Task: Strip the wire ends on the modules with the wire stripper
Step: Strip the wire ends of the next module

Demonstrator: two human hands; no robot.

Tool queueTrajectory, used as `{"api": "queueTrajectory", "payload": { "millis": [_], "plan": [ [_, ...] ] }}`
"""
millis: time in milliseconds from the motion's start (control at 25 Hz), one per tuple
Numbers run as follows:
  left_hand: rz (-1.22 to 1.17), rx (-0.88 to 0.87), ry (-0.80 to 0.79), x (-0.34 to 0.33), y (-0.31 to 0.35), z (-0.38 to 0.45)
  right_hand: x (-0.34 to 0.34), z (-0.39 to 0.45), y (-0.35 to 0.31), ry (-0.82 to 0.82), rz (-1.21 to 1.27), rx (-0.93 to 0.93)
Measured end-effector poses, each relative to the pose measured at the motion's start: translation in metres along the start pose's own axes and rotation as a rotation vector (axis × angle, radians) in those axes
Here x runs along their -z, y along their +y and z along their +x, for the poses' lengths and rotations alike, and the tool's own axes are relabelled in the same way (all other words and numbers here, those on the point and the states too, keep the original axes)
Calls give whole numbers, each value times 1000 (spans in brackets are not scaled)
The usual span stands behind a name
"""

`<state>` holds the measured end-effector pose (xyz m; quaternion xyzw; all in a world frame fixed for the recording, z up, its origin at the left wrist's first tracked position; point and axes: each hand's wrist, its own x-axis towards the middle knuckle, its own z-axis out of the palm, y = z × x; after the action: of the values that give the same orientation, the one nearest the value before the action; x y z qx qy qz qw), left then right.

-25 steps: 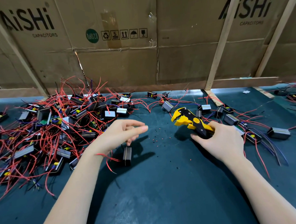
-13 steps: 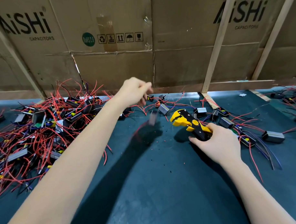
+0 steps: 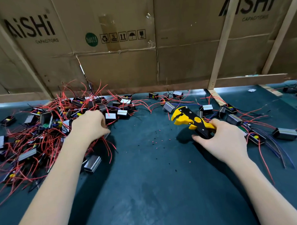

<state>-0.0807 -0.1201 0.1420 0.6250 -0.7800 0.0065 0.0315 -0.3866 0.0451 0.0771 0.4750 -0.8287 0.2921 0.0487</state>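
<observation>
The left hand [image 3: 90,125] has swung back from the far table edge into the module pile [image 3: 44,131] at frame left, fingers curled, grip contents hidden; the right hand [image 3: 224,140] keeps gripping the wire stripper [image 3: 190,121] at centre-right, awaiting another module.

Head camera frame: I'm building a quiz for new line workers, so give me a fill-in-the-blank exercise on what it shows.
1. The right hand holds a wire stripper coloured black and ____.
2. The left hand reaches into the pile of modules tangled with mostly ____ wires.
3. The cardboard wall behind the table is printed with the brand ____.

Missing words: yellow; red; AiSHi
</observation>
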Motion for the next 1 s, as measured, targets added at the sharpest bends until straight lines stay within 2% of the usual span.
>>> {"api": "queueTrajectory", "payload": {
  "millis": [120,360,520,560,600,680,720,760,840,1000],
  "plan": [
    [111,106,-73,-21,13,-7,1,-2,-1,-10,-1,2],
    [13,97,125,-40,31,-13,-1,-1,2,-13,-16,-14],
    [135,52,253,-47,33,-24,-3,-1,0,-26,-16,4],
    [67,25,280,-48,33,-23,-3,-2,-1,-30,-19,7],
    [-110,-25,299,-48,31,-22,-4,-2,-2,-28,-17,13],
    [-671,-192,223,-43,31,-24,-3,-2,-2,-12,-2,19],
    [-869,-308,157,-38,33,-27,-4,-3,-1,-2,9,14],
    [-942,-428,103,-35,35,-29,-4,-2,-1,9,18,8],
    [-904,-570,6,-37,39,-33,-5,-2,0,28,29,1],
    [-644,-534,-142,-49,43,-35,-5,-2,1,40,29,-3]
  ]
}}
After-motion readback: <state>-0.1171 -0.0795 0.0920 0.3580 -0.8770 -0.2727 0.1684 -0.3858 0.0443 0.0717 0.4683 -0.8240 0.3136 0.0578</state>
